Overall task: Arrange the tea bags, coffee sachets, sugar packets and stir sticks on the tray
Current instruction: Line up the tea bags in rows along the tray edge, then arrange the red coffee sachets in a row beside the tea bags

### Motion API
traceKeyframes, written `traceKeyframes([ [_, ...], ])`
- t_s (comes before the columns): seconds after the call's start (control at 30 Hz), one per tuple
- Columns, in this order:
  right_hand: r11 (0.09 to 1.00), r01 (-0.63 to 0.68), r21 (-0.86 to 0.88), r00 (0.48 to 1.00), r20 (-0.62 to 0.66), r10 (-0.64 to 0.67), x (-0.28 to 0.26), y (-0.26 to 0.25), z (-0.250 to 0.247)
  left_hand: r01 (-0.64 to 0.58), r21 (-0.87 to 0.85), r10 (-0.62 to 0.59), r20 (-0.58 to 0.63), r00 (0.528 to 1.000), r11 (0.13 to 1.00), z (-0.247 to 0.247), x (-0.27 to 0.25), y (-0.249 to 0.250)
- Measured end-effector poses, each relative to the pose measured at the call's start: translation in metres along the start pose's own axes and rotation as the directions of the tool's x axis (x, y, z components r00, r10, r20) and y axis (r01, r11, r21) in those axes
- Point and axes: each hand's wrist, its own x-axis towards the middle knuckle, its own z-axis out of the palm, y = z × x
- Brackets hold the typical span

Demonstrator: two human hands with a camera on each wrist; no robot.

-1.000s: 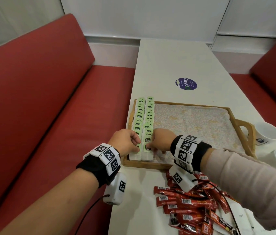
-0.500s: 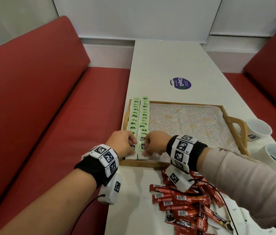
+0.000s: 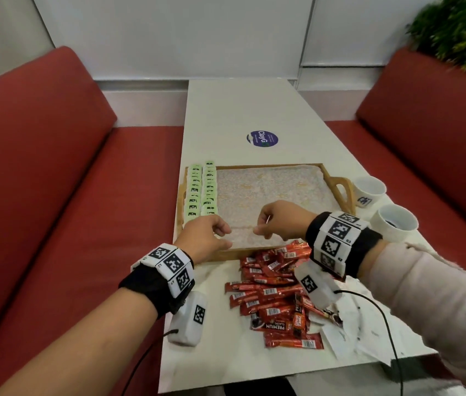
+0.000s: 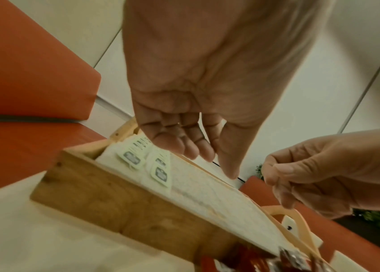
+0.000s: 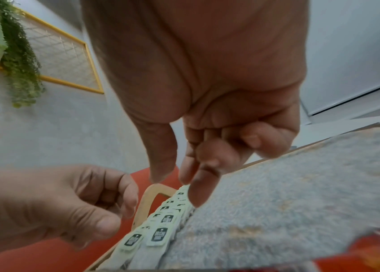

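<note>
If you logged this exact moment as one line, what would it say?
tea bags: two rows in tray | coffee sachets: on table | left hand: empty | right hand: empty

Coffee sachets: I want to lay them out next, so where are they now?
In the head view the red coffee sachets lie heaped on the table, just outside the tray's near edge, under the right hand.

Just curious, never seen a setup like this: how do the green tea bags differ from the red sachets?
The tea bags lie in two neat overlapping rows on the tray; the sachets sit in a loose heap on the table. Tea bags carry green tags; sachets are long red sticks. Neither is in a hand.
</note>
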Motion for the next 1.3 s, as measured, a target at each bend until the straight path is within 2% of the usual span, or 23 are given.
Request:
traceKeyframes([
  [0.1, 1.0, 0.01, -0.018, 0.999, -0.043, -0.011, -0.018, 0.014, 0.0, -0.011, -0.011, 0.011, 0.04, 0.999, 1.0, 0.012, -0.008, 0.007],
  [0.27, 0.98, -0.012, -0.2, 1.0, -0.013, 0.01, -0.037, 0.037, 0.003, -0.024, -0.018, 0.025, 0.106, 0.994, 1.0, 0.033, -0.016, 0.016],
  [0.47, 0.886, -0.011, -0.464, 0.998, 0.043, 0.035, -0.041, 0.055, 0.008, -0.009, -0.046, 0.015, 0.133, 0.991, 0.999, 0.048, -0.019, 0.024],
  [0.63, 0.78, 0.081, -0.62, 0.997, 0.04, -0.071, -0.033, 0.061, 0.016, 0.005, -0.037, 0.0, 0.14, 0.99, 0.999, 0.059, -0.019, 0.03],
  [0.93, 0.687, 0.163, -0.708, 0.981, 0.039, -0.192, -0.024, 0.065, 0.02, 0.076, -0.041, -0.071, 0.116, 0.991, 0.996, 0.069, -0.02, 0.031],
  [1.3, 0.61, 0.249, -0.753, 0.963, 0.126, -0.238, -0.024, 0.069, 0.023, 0.086, -0.035, -0.082, 0.101, 0.991, 0.996, 0.071, -0.024, 0.028],
])
